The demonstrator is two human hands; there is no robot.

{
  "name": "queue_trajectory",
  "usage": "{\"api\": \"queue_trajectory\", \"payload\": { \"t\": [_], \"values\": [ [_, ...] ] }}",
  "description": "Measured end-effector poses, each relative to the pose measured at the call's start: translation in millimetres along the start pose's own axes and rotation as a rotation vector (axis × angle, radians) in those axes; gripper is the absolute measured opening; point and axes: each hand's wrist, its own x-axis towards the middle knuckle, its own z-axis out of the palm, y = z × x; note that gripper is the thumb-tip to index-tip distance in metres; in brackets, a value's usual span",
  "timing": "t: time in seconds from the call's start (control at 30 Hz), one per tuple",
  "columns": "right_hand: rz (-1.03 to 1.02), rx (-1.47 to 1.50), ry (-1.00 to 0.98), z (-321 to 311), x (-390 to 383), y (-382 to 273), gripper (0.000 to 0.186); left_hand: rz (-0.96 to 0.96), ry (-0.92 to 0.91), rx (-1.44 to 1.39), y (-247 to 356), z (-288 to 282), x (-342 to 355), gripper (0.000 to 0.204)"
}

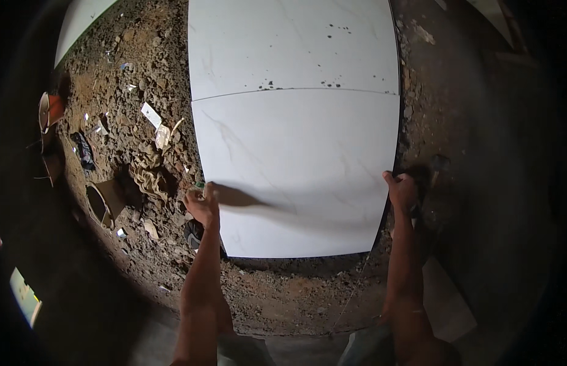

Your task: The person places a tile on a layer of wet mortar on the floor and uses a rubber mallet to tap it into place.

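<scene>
A large white marble-patterned tile [295,146] lies in front of me, meeting a second white tile [289,43] along a thin seam at its far edge. My left hand [202,206] is at the near tile's left edge, thumb and fingers apart, casting a shadow across the surface. Whether it touches the edge is hard to tell. A small green thing [200,184] shows just beyond those fingers. At the right edge, my right hand [403,190] is closed on the tile, its thumb at the rim and its other fingers curled outside, partly hidden.
Rubble and soil [128,43] run along the left, with paper scraps [151,114], a crumpled tan cloth [150,181] and an overturned round container [103,204]. Dark specks dot the far tile. A dark hammer-like head [441,163] sits right of my right hand. A pale slab [448,302] lies near right.
</scene>
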Motion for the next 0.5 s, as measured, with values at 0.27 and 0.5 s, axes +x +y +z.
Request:
{"api": "queue_trajectory", "payload": {
  "t": [0.27, 0.5],
  "values": [
    [-0.838, 0.115, 0.577, 0.7, 51.7, -208.1, 0.075, 0.97, -0.078, -0.121, 233.8, 39.7, 32.4, 0.062],
    [-0.825, -0.037, 0.571, 35.5, 79.1, -259.8, 0.072, 0.886, -0.04, -0.027, 260.2, 79.5, 44.9, 0.067]
  ]
}}
